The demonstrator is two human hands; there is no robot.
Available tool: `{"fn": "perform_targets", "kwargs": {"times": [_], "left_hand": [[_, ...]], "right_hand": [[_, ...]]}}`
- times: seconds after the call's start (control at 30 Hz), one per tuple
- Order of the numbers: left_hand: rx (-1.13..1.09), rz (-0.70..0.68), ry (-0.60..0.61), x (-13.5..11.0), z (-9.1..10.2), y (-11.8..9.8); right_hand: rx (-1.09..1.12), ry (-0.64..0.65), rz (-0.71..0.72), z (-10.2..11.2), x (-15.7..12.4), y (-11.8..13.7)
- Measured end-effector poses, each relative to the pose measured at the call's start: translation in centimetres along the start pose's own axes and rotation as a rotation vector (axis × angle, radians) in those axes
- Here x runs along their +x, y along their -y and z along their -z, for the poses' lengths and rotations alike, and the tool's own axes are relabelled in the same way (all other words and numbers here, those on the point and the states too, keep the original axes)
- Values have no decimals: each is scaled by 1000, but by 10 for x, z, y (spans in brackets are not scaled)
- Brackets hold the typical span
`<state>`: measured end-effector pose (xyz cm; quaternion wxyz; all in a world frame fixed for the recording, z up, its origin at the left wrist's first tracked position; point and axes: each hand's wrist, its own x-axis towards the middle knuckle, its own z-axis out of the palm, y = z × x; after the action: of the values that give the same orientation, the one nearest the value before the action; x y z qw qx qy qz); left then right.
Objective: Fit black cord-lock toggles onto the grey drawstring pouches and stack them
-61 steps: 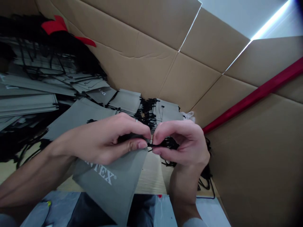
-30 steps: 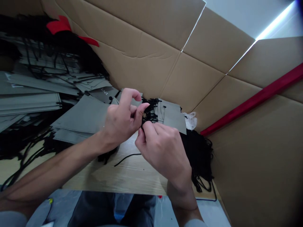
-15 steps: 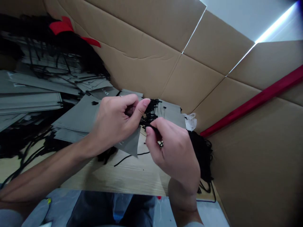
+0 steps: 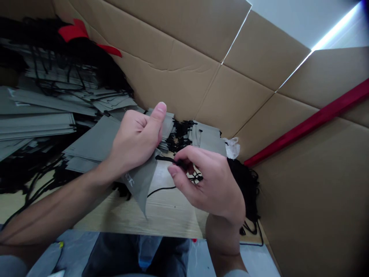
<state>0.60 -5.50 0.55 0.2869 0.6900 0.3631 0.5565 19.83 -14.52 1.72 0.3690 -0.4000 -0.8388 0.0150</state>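
Observation:
My left hand [image 4: 134, 140] is closed, thumb pointing up, with a flat grey pouch [image 4: 141, 184] in its grip. The pouch hangs tilted below the fingers and carries white lettering. A short length of black cord [image 4: 165, 158] runs from the pouch's upper corner to my right hand [image 4: 211, 181]. Thumb and forefinger of that hand pinch the cord, with a dark lump between them. What the curled fingers of the left hand press on is hidden. Beneath the hands, a thin loose black cord [image 4: 161, 189] lies on the wooden tabletop [image 4: 173, 219].
Stacks of grey pouches [image 4: 37, 123] with black cords fill the left side, a red strip [image 4: 73, 32] on top. More pouches [image 4: 207, 134] lie behind my hands. A black cord bundle [image 4: 245, 188] sits at right, near crumpled clear plastic [image 4: 232, 148]. Cardboard walls [image 4: 173, 50] enclose the table.
My left hand has turned thumb-up and drawn slightly left, away from my right hand. The pouch swung down and left, and a stretch of black cord now shows between the hands.

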Motion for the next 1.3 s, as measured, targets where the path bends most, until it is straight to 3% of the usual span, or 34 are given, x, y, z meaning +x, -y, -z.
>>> {"fn": "perform_targets", "kwargs": {"times": [0.1,0.23,0.67,0.87,1.03,1.3], "left_hand": [[-57,-61,-11,-4,-1,-6],[-23,-109,-9,-9,-3,-10],[99,-137,90,-12,-6,-2],[183,-258,-16,-14,-18,9],[207,-325,-140,-14,-26,17],[247,-313,-212,-6,-28,29]], "right_hand": [[50,67,28,2,1,-1],[53,48,25,3,2,2],[-213,111,168,2,-3,2],[-319,50,239,-13,-5,6],[-415,-16,213,-24,-7,16],[-461,-159,198,-40,-3,22]]}}
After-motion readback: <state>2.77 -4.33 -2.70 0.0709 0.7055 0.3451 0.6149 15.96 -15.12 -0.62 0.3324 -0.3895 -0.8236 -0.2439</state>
